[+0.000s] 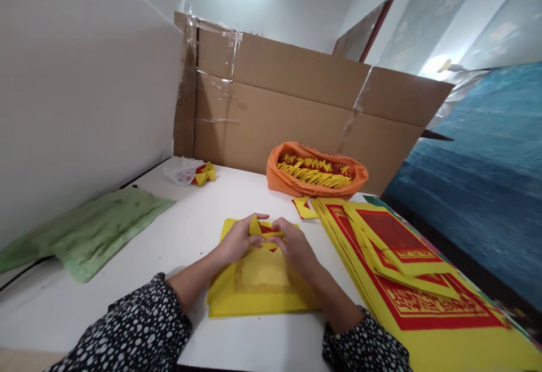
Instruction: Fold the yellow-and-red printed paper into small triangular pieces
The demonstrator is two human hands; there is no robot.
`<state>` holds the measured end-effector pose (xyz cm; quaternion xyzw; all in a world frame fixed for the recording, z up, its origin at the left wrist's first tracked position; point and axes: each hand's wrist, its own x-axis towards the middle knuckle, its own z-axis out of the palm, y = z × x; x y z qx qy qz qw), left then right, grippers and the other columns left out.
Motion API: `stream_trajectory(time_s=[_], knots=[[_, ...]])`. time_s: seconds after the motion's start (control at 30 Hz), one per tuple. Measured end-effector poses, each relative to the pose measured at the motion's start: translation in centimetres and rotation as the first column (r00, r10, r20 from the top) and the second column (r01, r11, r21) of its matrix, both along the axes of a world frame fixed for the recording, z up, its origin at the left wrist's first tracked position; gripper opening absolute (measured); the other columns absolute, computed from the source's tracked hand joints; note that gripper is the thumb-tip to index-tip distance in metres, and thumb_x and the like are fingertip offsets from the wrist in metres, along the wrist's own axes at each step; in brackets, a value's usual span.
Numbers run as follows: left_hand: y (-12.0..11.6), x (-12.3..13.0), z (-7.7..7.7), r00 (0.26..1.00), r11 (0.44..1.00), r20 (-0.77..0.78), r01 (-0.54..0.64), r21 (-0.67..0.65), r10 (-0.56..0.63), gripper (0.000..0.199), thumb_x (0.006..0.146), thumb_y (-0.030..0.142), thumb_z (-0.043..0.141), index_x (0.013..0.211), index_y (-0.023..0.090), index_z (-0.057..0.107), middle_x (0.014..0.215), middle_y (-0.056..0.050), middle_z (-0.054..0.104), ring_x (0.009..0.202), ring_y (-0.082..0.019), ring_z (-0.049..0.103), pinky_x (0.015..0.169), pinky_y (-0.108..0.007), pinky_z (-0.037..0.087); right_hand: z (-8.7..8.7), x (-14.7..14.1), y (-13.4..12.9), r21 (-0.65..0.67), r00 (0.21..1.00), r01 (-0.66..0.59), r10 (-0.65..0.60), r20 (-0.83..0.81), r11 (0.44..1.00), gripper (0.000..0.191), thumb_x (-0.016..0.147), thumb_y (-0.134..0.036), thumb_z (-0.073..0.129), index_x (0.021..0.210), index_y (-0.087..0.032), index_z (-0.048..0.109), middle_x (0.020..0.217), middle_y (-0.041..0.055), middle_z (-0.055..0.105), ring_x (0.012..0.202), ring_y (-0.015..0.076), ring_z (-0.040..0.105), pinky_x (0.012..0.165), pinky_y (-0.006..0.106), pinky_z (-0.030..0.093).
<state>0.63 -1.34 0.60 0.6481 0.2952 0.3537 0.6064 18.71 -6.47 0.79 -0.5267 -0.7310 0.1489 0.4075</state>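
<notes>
In the head view, the left hand (239,240) and right hand (294,245) pinch a folded paper piece (266,230) over the yellow paper stack (222,296). Its long axis runs left to right, left-end flap pointing up, yellow with red inside.

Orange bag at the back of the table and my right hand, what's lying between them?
In the head view, a folded yellow-and-red paper piece lies on the white table between your right hand and the orange bag, nearer the bag.
</notes>
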Motion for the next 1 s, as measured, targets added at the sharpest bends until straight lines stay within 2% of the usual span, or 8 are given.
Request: stream_trajectory(time_s=[0.1,0.2,0.3,0.43,0.67,0.83,0.93,1.0], knots=[[0.7,-0.4,0.1,0.989,0.987,-0.064,-0.125,0.100,0.132,0.067,0.077,0.034,0.070,0.137,0.019,0.042,0.092,-0.004,0.069,0.080,-0.022,0.069,0.075,-0.038,0.058,0.2,2.0,1.8,-0.068,0.990,0.128,-0.132,-0.052,0.989,0.011,0.082,-0.026,0.055,0.092,-0.023,0.056,0.081,-0.0004,0.063,0.072,0.0165,0.061,0.069,0.029,0.051],[1.1,-0.8,0.1,0.951,0.927,-0.202,-0.155,0.342,0.234,0.057,0.089,0.037,0.056,0.140,0.019,0.039,0.115,-0.012,0.065,0.105,-0.026,0.065,0.096,-0.046,0.050,0.0,5.5,4.8,-0.090,0.920,0.375,-0.382,-0.085,0.923,0.014,0.082,-0.026,0.048,0.091,-0.020,0.057,0.078,0.0017,0.061,0.060,0.0160,0.058,0.054,0.028,0.050],[0.6,-1.1,-0.2,0.866,0.814,-0.469,0.141,0.564,0.175,0.055,0.090,0.043,0.056,0.140,0.021,0.044,0.148,-0.017,0.041,0.139,-0.035,0.035,0.112,-0.056,0.029,-0.8,8.9,7.4,-0.105,0.842,0.533,-0.538,-0.029,0.840,0.017,0.078,-0.022,0.049,0.088,-0.018,0.062,0.079,0.0044,0.062,0.062,0.0185,0.059,0.057,0.032,0.051],[-0.8,-1.3,-0.6,0.655,0.663,-0.755,0.573,0.482,-0.017,0.088,0.077,0.070,0.060,0.150,0.028,0.031,0.159,-0.017,0.015,0.144,-0.046,0.002,0.109,-0.071,0.007,-1.9,11.2,8.8,-0.063,0.785,0.617,-0.608,0.116,0.784,0.022,0.077,-0.014,0.049,0.083,-0.015,0.070,0.084,0.0095,0.063,0.082,0.0233,0.060,0.078,0.035,0.048],[0.3,-1.1,-0.5,0.540,0.608,-0.842,0.664,0.435,0.013,0.099,0.072,0.083,0.050,0.152,0.031,0.024,0.160,-0.015,0.008,0.145,-0.043,0.000,0.111,-0.067,0.003,-1.6,11.1,8.0,-0.012,0.730,0.642,-0.607,0.313,0.766,0.029,0.085,-0.013,0.046,0.098,-0.018,0.072,0.102,0.0136,0.060,0.097,0.0269,0.052,0.085,0.037,0.039],[-0.5,-0.7,0.1,0.567,0.549,-0.821,0.664,0.508,0.073,0.086,0.080,0.074,0.050,0.148,0.024,0.036,0.156,-0.020,0.023,0.144,-0.041,0.017,0.113,-0.062,0.011,0.7,8.0,3.0,-0.004,0.825,0.464,-0.430,0.367,0.886,0.027,0.092,-0.017,0.044,0.109,-0.019,0.065,0.116,0.0121,0.060,0.109,0.0256,0.050,0.095,0.040,0.037],[-2.8,-0.4,0.4,0.607,0.471,-0.785,0.660,0.585,0.123,0.069,0.086,0.064,0.052,0.135,0.015,0.051,0.144,-0.022,0.045,0.135,-0.035,0.041,0.111,-0.049,0.028,1.0,6.3,-2.6,-0.125,0.915,0.151,-0.091,0.392,0.981,0.021,0.086,-0.027,0.064,0.106,-0.027,0.068,0.112,0.0025,0.067,0.105,0.0197,0.059,0.095,0.032,0.044],[-4.5,-0.2,0.3,0.622,0.430,-0.767,0.656,0.620,0.157,0.072,0.080,0.067,0.057,0.130,0.014,0.054,0.138,-0.021,0.051,0.129,-0.036,0.047,0.105,-0.045,0.036,0.6,5.9,-6.2,-0.228,0.912,-0.117,0.196,0.360,0.967,0.043,0.080,-0.033,0.073,0.121,-0.030,0.062,0.127,0.0047,0.063,0.117,0.0231,0.057,0.101,0.039,0.042]])
